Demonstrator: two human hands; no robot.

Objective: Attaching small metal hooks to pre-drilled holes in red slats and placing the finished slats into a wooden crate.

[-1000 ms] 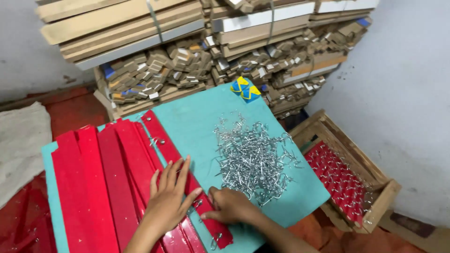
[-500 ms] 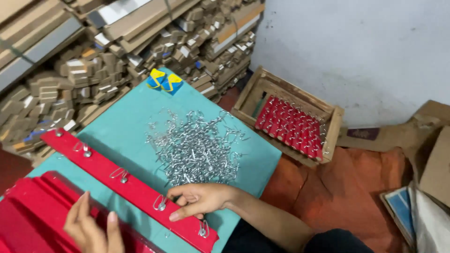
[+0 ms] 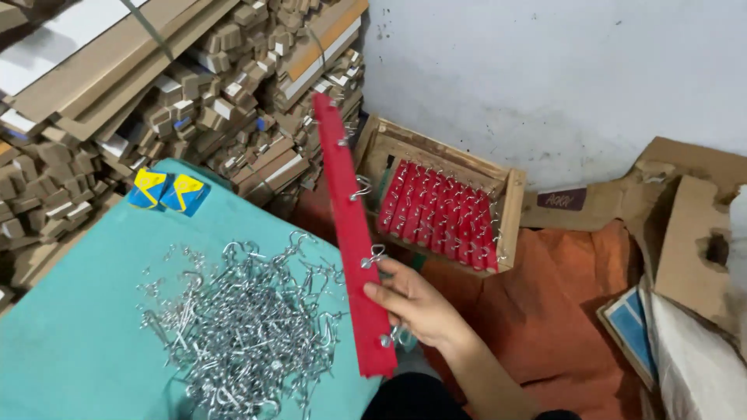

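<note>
Right hand grips a long red strip near its lower end, fingers wrapped around the edge, thumb on the face. The strip is lifted clear of the teal board, tilted, its far end up toward the stacked cardboard pieces. Half a second ago the same strip lay flat on the board with the hand pressing a hook at its near end; a second ago both hands worked over it beside the other red strips. Metal hooks now show fixed along its length, so the strip reads as fully fitted and on its way off the work surface. It hangs between the board and the wooden crate, which holds a row of similar red strips with hooks. The loose pile of silver hooks stays on the board, near two blue-and-yellow packets. Left hand is out of view; its state cannot be told.
</note>
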